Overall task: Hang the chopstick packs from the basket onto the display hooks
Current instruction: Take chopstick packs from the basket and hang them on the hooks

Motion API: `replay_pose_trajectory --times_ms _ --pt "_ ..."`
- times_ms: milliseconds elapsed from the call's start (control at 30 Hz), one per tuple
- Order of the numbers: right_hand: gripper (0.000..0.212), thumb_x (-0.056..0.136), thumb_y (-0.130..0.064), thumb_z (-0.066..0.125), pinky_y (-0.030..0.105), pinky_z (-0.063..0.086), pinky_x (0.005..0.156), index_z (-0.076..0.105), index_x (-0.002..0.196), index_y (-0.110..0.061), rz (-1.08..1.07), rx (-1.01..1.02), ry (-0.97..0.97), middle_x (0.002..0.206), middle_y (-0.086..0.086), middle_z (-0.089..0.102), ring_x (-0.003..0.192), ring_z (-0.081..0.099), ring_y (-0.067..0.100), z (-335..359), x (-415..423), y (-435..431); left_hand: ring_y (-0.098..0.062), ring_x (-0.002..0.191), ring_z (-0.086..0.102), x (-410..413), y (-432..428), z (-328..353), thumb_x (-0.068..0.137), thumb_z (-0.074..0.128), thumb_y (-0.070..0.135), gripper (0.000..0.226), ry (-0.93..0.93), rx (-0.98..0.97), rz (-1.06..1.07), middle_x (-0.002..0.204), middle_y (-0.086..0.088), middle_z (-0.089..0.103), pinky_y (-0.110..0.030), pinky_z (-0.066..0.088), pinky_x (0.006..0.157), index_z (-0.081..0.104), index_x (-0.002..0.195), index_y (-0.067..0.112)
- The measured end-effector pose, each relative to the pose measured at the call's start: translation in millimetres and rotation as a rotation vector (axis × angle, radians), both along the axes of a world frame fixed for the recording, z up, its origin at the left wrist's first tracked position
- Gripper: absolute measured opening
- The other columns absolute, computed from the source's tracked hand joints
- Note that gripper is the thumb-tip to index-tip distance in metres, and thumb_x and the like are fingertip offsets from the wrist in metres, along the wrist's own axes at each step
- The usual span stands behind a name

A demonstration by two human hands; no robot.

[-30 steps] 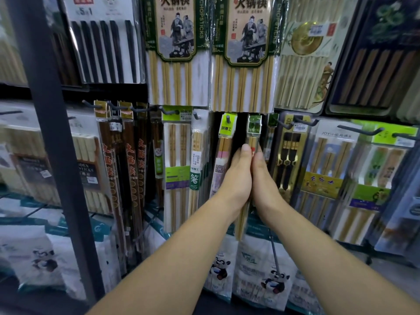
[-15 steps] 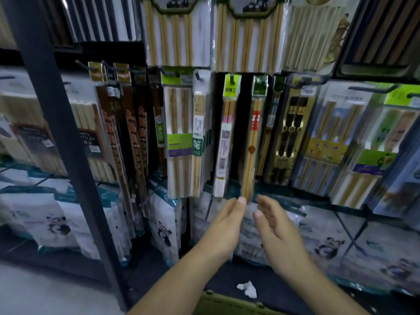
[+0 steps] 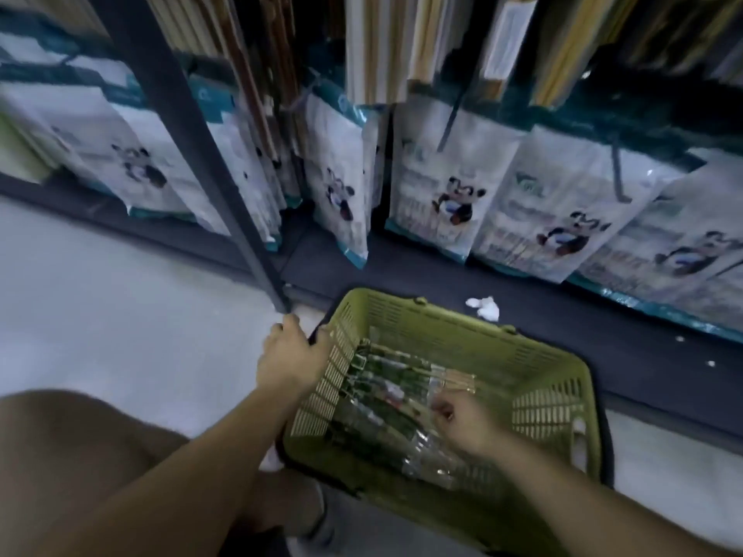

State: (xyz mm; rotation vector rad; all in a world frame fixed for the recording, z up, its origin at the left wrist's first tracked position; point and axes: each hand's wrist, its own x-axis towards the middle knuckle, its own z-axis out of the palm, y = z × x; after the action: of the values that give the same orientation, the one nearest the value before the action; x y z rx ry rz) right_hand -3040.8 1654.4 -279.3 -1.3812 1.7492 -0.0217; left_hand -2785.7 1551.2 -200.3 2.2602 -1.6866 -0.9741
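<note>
Olive-green plastic basket (image 3: 555,367) with slotted walls sat on the pale floor by the dark shelf base. In it lay the chopstick packs (image 3: 386,400), long flat sleeves in crinkly clear film, heaped lengthwise. The left hand (image 3: 291,357) gripped the basket's left corner rim, fingers curled over it (knuckles up). The right hand (image 3: 462,426) was down inside, fingertips bunched and pinching the glossy film of a top pack. Soft panda-printed bags (image 3: 446,186) stood behind.
</note>
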Motion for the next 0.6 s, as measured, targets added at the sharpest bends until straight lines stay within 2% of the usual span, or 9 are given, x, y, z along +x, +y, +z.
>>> replay_pose_trajectory --times_ms 67,133,200,267,333,433,500,600 --pt "0.010 0.094 -0.009 0.061 0.037 0.052 0.082 0.066 0.093 -0.018 0.024 0.062 0.025 0.099 0.016 0.070 0.096 0.066 0.033 -34 4 1 -0.041 0.117 0.058 9 5 -18 0.100 0.048 0.058 0.054 0.056 0.062 -0.026 0.124 -0.019 0.062 -0.047 0.048 0.096 0.051 0.127 0.012" --pt "0.009 0.093 -0.015 0.063 0.037 0.051 0.085 0.066 0.100 -0.019 0.028 0.123 0.045 0.106 0.016 0.069 0.102 0.066 0.035 -61 9 0 -0.038 0.097 0.063 14 13 -32 0.100 0.045 0.062 0.045 0.096 0.055 -0.057 0.102 -0.013 0.067 -0.046 0.051 0.083 0.051 0.109 0.018" --pt "0.026 0.092 -0.027 0.067 0.034 0.052 0.088 0.066 0.117 -0.018 0.053 0.143 0.102 0.114 0.010 0.070 0.106 0.066 0.031 -78 16 -1 -0.036 0.086 0.063 15 21 -42 0.101 0.046 0.058 0.038 0.121 0.046 -0.038 0.091 -0.010 0.066 -0.043 0.049 0.072 0.047 0.101 0.020" --pt "0.037 0.090 -0.035 0.071 0.032 0.052 0.080 0.064 0.123 -0.020 0.057 0.126 0.125 0.113 0.009 0.071 0.100 0.067 0.029 -86 23 -3 -0.035 0.081 0.064 15 26 -48 0.101 0.047 0.055 0.035 0.117 0.024 -0.010 0.084 -0.008 0.064 -0.043 0.049 0.066 0.045 0.098 0.021" --pt "0.048 0.089 -0.042 0.071 0.030 0.049 0.076 0.059 0.130 -0.022 0.105 0.107 0.169 0.118 0.009 0.068 0.102 0.064 0.029 -93 32 -5 -0.033 0.077 0.064 14 27 -51 0.101 0.049 0.054 0.034 0.112 0.002 -0.001 0.081 -0.007 0.064 -0.044 0.052 0.065 0.045 0.099 0.020" --pt "0.066 0.089 -0.048 0.071 0.035 0.046 0.093 0.048 0.144 -0.019 0.194 0.082 0.265 0.134 0.012 0.054 0.122 0.050 0.032 -105 41 -7 -0.034 0.077 0.065 15 25 -53 0.101 0.050 0.053 0.035 0.129 0.007 0.007 0.083 -0.009 0.065 -0.048 0.056 0.070 0.046 0.099 0.018" --pt "0.071 0.089 -0.047 0.072 0.039 0.044 0.101 0.042 0.146 -0.016 0.224 0.065 0.308 0.141 0.012 0.048 0.130 0.042 0.033 -111 46 -8 -0.032 0.077 0.065 16 25 -55 0.101 0.050 0.054 0.036 0.120 0.009 0.014 0.083 -0.008 0.065 -0.048 0.056 0.070 0.046 0.099 0.019" --pt "0.073 0.088 -0.044 0.075 0.039 0.044 0.102 0.042 0.146 -0.015 0.261 0.063 0.374 0.143 0.011 0.050 0.134 0.042 0.032 -118 50 -9 -0.028 0.075 0.064 16 25 -56 0.101 0.050 0.055 0.036 0.114 0.015 0.019 0.080 -0.006 0.064 -0.045 0.055 0.068 0.046 0.098 0.020"
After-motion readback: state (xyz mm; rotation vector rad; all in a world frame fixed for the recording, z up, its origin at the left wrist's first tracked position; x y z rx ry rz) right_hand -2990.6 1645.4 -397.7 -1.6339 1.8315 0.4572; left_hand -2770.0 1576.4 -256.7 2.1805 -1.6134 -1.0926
